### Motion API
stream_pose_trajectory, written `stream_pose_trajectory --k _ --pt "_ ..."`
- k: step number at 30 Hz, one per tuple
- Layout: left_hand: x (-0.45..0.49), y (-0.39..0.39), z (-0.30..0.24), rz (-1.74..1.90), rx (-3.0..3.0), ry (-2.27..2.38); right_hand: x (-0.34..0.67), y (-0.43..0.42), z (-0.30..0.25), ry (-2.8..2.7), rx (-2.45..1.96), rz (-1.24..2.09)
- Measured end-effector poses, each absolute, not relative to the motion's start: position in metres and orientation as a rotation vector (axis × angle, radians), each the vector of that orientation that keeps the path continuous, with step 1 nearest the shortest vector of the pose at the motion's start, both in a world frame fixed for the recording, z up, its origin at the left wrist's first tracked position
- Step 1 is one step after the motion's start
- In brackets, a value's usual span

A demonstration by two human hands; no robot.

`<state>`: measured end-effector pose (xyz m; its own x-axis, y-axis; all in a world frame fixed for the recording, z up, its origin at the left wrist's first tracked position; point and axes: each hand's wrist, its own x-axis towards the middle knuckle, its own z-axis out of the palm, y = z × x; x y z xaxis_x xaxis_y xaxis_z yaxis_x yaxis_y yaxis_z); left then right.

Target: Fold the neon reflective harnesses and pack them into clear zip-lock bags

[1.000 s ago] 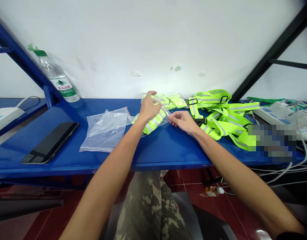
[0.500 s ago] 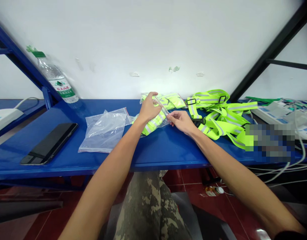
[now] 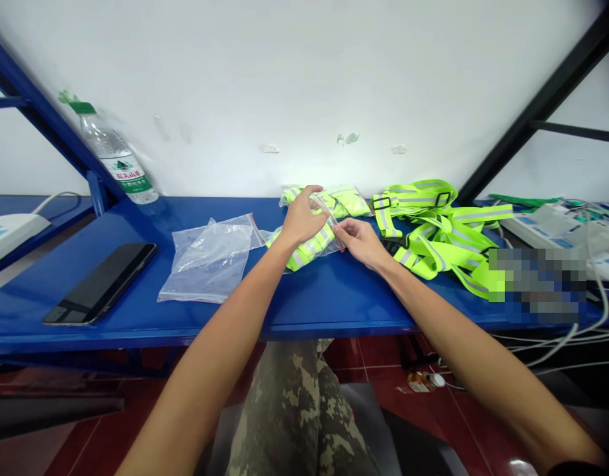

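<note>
A clear zip-lock bag with a folded neon-yellow reflective strap inside lies on the blue table in front of me. My left hand curls over the bag from the left, its thumb and fingers at the upper end of the zip edge. At the lower end of that edge, my right hand pinches the plastic between thumb and fingers. Part of the bag is hidden behind my left hand and wrist. Just behind it, near the wall, rests another filled bag of the same kind.
Flat unfilled zip bags lie left of my forearm, with a black phone farther left. A water bottle leans in the back left corner. Loose reflective straps with black buckles spread to the right, near power strips and white cables.
The view has shifted slightly. My left hand has tilted a little over the zip edge, its thumb moving down and right along it, while my right hand keeps pinching the lower end.
</note>
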<state>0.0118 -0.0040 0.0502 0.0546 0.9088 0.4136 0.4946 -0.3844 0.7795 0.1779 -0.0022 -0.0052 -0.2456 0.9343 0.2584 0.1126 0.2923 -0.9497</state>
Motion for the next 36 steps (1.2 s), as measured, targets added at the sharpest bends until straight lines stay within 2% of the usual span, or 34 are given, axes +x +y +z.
stream_pose_trajectory --k 5,11,16,23,36 --pt "0.0128 -0.0050 0.0509 1.288 1.950 1.419 0.1767 -0.0026 -0.0061 -1.684 -1.026 0.941" --pt "0.0133 -0.0042 0.0498 1.287 1.967 1.398 0.1750 -0.0074 -0.0035 -1.663 -1.008 1.003" --pt "0.0139 -0.0018 0.0476 1.284 1.973 1.382 0.1754 -0.0088 -0.0020 -1.747 -1.091 0.833" --pt "0.0157 -0.0018 0.0448 1.236 2.044 1.375 0.1731 -0.0076 -0.0047 -1.680 -0.983 0.971" --pt "0.0194 -0.0068 0.0491 1.218 1.981 1.380 0.1733 -0.0119 0.0013 -1.751 -1.055 0.845"
